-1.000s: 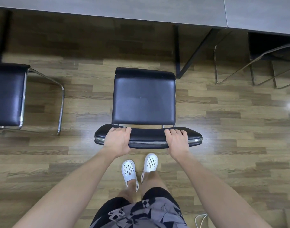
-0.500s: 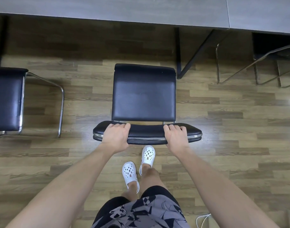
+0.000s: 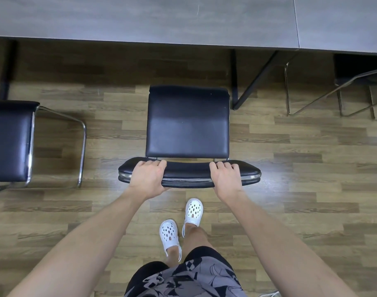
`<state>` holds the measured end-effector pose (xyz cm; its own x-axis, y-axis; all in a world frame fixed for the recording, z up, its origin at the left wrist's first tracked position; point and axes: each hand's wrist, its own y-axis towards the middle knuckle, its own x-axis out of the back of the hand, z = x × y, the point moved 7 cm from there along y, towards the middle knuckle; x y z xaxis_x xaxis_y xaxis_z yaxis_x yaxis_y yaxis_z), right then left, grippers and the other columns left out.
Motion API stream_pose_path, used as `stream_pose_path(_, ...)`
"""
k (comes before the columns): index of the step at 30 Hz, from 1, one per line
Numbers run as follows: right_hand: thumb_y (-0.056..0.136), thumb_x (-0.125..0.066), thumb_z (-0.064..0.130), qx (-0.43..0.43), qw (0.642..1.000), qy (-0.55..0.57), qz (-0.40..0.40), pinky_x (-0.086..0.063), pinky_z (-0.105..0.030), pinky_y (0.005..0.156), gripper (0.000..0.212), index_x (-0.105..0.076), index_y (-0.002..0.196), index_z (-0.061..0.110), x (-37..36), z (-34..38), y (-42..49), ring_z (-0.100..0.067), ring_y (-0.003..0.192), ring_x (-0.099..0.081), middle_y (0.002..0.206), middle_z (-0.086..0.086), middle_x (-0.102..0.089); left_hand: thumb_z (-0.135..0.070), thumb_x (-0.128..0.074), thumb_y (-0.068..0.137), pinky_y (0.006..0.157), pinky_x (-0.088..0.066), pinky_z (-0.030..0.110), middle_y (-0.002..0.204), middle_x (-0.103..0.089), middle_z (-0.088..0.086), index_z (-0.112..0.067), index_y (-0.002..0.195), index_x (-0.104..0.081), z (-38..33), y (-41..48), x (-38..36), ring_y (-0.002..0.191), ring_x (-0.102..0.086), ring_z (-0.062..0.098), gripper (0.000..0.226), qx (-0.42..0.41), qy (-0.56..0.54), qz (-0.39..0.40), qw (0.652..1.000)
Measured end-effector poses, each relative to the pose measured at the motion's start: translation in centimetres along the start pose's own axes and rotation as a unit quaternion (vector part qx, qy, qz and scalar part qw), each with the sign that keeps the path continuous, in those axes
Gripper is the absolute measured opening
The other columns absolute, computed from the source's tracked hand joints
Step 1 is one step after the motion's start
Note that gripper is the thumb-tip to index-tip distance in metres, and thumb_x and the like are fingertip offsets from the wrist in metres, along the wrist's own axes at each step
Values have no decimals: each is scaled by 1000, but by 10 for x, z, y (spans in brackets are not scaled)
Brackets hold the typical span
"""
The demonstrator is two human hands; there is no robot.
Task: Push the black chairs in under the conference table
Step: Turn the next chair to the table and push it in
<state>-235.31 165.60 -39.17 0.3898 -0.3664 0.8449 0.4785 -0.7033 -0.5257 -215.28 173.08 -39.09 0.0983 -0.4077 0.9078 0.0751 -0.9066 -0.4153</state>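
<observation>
Wood floor [image 3: 311, 168] by the conference table [image 3: 140, 18]; left hand [image 3: 148, 179] and right hand [image 3: 226, 180], grip clamped on black chair [image 3: 187, 125] backrest.

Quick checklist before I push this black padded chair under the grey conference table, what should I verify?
1. Left hand grips the black padded chair's backrest: ok.
2. Right hand grips it too: ok.
3. Chair squared to the grey conference table: ok.
4. Clearance past the black table leg right of the seat: cannot tell.
5. White clogs behind the chair base: ok.
6. Seat under the table: not ok, fully outside.
</observation>
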Motion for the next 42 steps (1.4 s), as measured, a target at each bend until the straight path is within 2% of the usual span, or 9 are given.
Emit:
stream_pose_path(8, 70, -70, 7, 12, 1000, 14, -16, -37, -36, 85, 51, -45, 114, 16, 23, -8, 26, -27, 99, -56, 108, -6, -61, -71, -63, 72, 90, -40, 33, 111, -63, -6, -23, 111, -49, 8, 27, 17, 106, -59, 19, 63, 18, 3, 18, 1000)
stream_pose_path(11, 70, -67, 1, 16, 999, 22, -17, -37, -38, 89, 53, -44, 116, 14, 31, -11, 37, -28, 103, -55, 112, -8, -60, -71, -64, 72, 90, -38, 33, 113, -63, -7, -24, 113, -50, 10, 38, 25, 108, -58, 19, 64, 18, 8, 13, 1000)
stream_pose_path(15, 71, -68, 2, 22, 1000, 21, -1, -36, -40, 94, 57, -41, 120, 13, 38, -16, 46, -28, 108, -54, 116, -9, -58, -70, -65, 72, 92, -38, 32, 116, -62, -8, -26, 118, -49, 11, 48, 32, 109, -58, 17, 66, 24, 4, 21, 999)
stream_pose_path(26, 68, -71, 4, 18, 1000, 23, 8, -35, -39, 94, 60, -41, 119, 14, 59, -24, 77, -28, 106, -54, 114, -9, -58, -69, -62, 72, 88, -38, 33, 112, -63, -6, -24, 113, -49, 23, 83, 48, 106, -59, 18, 61, 6, 6, 21, 1000)
stream_pose_path(35, 69, -70, 2, 9, 999, 32, 9, -36, -36, 91, 58, -42, 118, 15, 81, -33, 110, -26, 106, -54, 113, -8, -58, -70, -63, 71, 91, -36, 33, 119, -61, -7, -24, 121, -48, 39, 118, 64, 111, -56, 18, 70, 6, 5, 13, 1000)
stream_pose_path(38, 70, -66, 0, 6, 999, 40, -13, -35, -35, 94, 58, -42, 120, 15, 89, -37, 126, -26, 109, -52, 116, -7, -57, -70, -66, 70, 97, -35, 33, 125, -57, -6, -23, 127, -47, 45, 131, 73, 118, -52, 18, 77, 13, -4, -2, 1000)
stream_pose_path(40, 67, -69, 0, -6, 998, 45, -47, -31, -38, 102, 69, -40, 128, 15, 95, -40, 134, -27, 119, -47, 125, -9, -53, -67, -69, 70, 104, -32, 33, 136, -50, -5, -21, 135, -43, 47, 139, 79, 126, -46, 18, 84, 17, -4, -12, 1000)
stream_pose_path(42, 65, -76, 2, -21, 997, 40, -58, -24, -43, 111, 90, -32, 142, 14, 99, -43, 141, -30, 135, -34, 144, -14, -40, -63, -72, 69, 112, -25, 34, 148, -40, -2, -18, 141, -37, 51, 147, 84, 135, -37, 19, 92, 24, 0, -15, 1000)
